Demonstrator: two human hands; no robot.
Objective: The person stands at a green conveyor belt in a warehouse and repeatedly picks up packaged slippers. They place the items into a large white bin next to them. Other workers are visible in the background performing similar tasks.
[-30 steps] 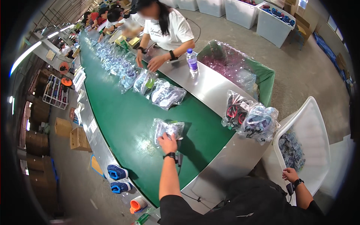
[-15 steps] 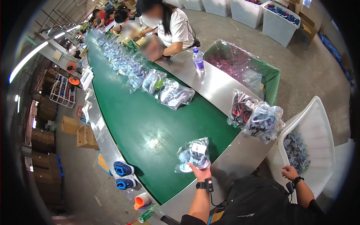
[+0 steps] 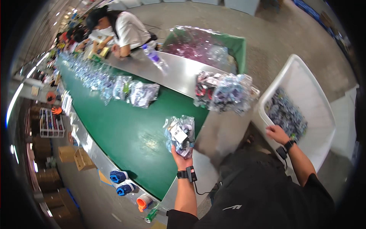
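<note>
A clear plastic bag of light blue and dark shoes point(image 3: 182, 133), with a white label on its front, is in my left hand point(image 3: 183, 161). The fingers close round its lower end, over the near part of the green conveyor belt point(image 3: 141, 152). My right hand point(image 3: 279, 134) is at the near rim of a large white bin point(image 3: 312, 95). Its fingers are curled in, with nothing visible in them. Inside the bin lies a heap of bagged bluish items point(image 3: 286, 114).
Bagged shoes point(image 3: 225, 91) lie on the metal ledge, with a water bottle point(image 3: 154, 58) farther along. More bags point(image 3: 143, 93) line the belt. Two blue shoes point(image 3: 121, 182) sit on the left edge. A co-worker point(image 3: 131, 28) leans over the far side, near a green bin point(image 3: 239, 53).
My view has swung to the right, so the scene sits farther left. The bag in my left hand has turned its label toward me. My right hand stays by the white bin.
</note>
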